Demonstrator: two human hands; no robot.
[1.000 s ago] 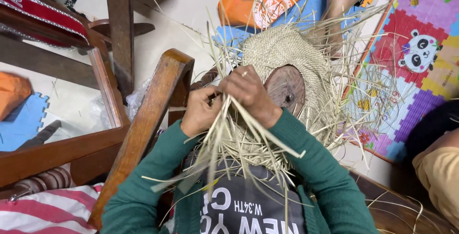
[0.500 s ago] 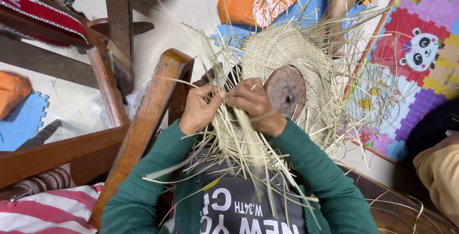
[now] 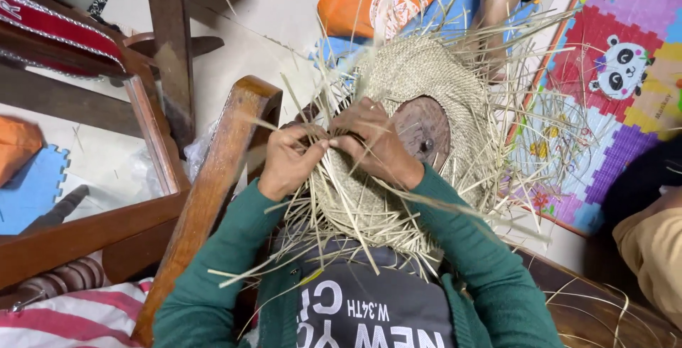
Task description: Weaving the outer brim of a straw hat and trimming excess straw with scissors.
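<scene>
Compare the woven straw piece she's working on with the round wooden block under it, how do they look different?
The woven straw piece is pale tan with a fine plaited texture; the round wooden block is dark reddish-brown and smooth. The straw piece is wider, with loose strands fanning out from its edges, while the block has a clean rim. The left hand and right hand pinch straw strands, not the block. Both look rounded.

A pale floor (image 3: 284, 21) fills the upper middle. Dark wooden furniture (image 3: 170, 56) with slanted rails stands at left, a striped red-and-white cushion (image 3: 64, 316) below it. A colourful foam puzzle mat (image 3: 625, 71) with a panda picture covers the right side, near an orange bag (image 3: 369, 0).
</scene>
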